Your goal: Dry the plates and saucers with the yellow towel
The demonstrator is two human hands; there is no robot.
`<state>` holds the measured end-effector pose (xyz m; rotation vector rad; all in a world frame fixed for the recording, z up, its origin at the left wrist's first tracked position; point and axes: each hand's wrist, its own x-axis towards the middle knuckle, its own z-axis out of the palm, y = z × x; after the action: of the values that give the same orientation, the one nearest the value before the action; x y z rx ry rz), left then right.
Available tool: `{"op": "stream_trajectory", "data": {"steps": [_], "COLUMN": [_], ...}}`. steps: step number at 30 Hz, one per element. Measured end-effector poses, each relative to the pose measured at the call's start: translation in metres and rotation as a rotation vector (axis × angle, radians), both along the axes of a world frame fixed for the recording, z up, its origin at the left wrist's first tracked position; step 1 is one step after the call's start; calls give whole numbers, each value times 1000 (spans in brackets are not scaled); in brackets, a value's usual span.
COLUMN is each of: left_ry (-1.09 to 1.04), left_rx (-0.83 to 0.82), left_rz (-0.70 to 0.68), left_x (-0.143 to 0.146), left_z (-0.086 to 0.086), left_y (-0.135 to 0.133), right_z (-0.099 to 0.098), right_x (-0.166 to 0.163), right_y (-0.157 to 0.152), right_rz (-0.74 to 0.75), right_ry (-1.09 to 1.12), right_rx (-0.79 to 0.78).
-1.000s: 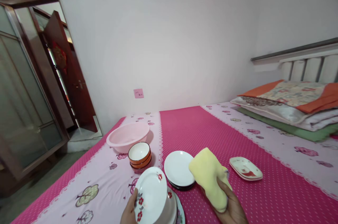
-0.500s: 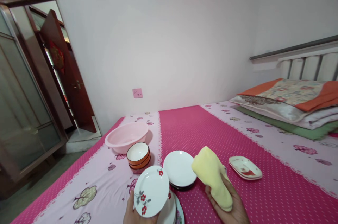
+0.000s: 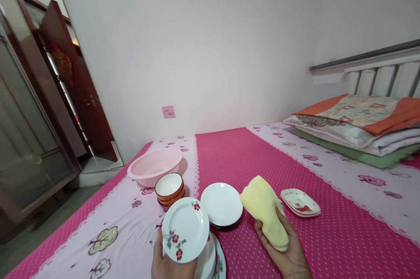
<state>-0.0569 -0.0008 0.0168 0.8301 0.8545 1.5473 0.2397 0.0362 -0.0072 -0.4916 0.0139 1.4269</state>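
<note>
My left hand (image 3: 173, 266) grips a white plate (image 3: 188, 231) with red flowers and grey leaves, tilted up toward me at the lower middle. Behind and below it, partly hidden, is a stack of flowered plates (image 3: 210, 259). In my right hand (image 3: 288, 250) is a folded yellow cloth (image 3: 264, 209), held apart from the plate. Between the two hands, a little farther off, lies a stack of plain white plates (image 3: 222, 203) with dark undersides. Orange-brown bowls (image 3: 169, 187) with white insides stand stacked behind the held plate.
A pink basin (image 3: 154, 166) sits at the back left of the bed (image 3: 226, 152). Small squarish dishes (image 3: 300, 202) with a red pattern lie right of the cloth. Folded bedding (image 3: 361, 125) is piled at the far right, below a radiator (image 3: 380, 79). An open door (image 3: 78, 86) shows at left.
The view has shifted slightly, so most things sit a little higher and farther left. Both hands keep their hold on the plate and the cloth.
</note>
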Motion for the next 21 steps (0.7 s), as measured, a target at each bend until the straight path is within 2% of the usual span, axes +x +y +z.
{"op": "stream_trajectory", "data": {"steps": [3, 6, 9, 13, 17, 19, 21], "left_ry": [-373, -534, -579, -525, -556, -556, -555], "left_rx": [-31, -57, -64, -81, -123, -95, -28], "left_rz": [-56, -76, -69, -40, 20, -6, -88], "left_x": [7, 12, 15, 21, 29, 31, 31], "left_z": [2, 3, 5, 9, 12, 11, 7], "left_y": [-3, -6, -7, -7, -6, -5, -3], "right_z": [-8, -10, 0, 18, 32, 42, 59], "right_x": [2, 3, -2, -12, -23, -26, -27], "right_y": [3, 5, 2, -5, -9, -10, -13], "right_rz": [7, 27, 24, 4, 15, 19, 6], "right_ry": [-65, -113, -85, -32, -59, -104, -206], "right_rx": [34, 59, 28, -19, -78, -91, -71]}}
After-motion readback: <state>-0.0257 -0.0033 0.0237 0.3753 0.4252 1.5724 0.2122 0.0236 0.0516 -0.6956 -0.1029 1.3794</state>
